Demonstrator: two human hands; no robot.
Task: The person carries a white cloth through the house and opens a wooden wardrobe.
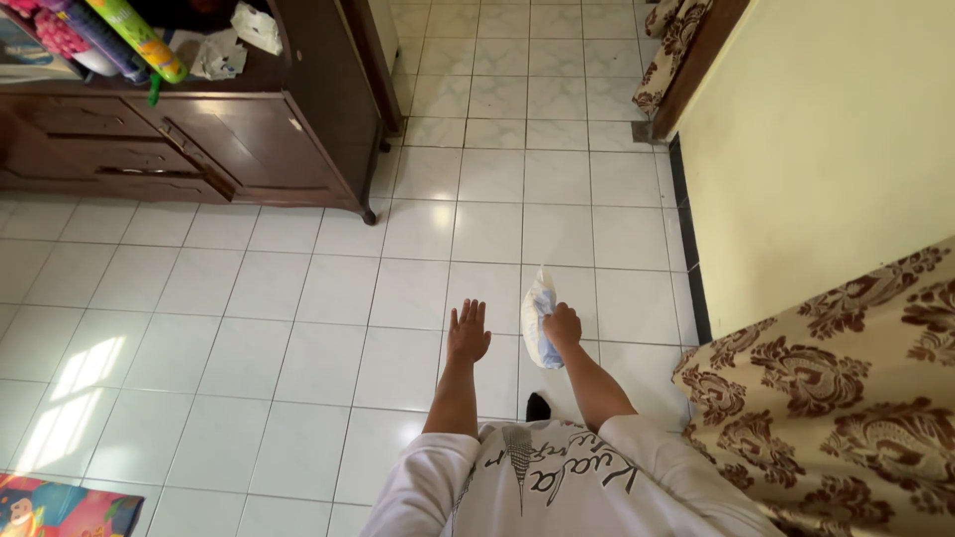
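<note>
At the far left bottom corner a bright, many-coloured mat (60,505) is lying on the white tiled floor (298,298), with a patch of sunlight falling on the tiles just above it. Higher up, a dark wooden cabinet (199,139) is standing against the wall, its top crowded with rolled colourful things (129,35) and crumpled white paper (224,50) — likely just put down there out of the way.

Moving toward the middle, the person's left hand (468,333) is hanging out in front of the body with the fingers spread and the palm facing down, holding nothing and touching nothing; it looks to be held loose for balance while the person is standing or walking. Just beside it, the right hand (563,326) is closing around a crumpled white cloth (540,320) with a bluish tint, gripping it at its lower part so that the rest is sticking up above the fist and hanging below — the cloth is thus being carried in the air over the tiles, not resting on anything. A dark foot (538,406) is showing under the white shirt (557,477).

To the right, a pale yellow wall (816,159) is jutting out, and a brown-and-cream patterned fabric (846,388) is draping over furniture in the lower right corner
</note>
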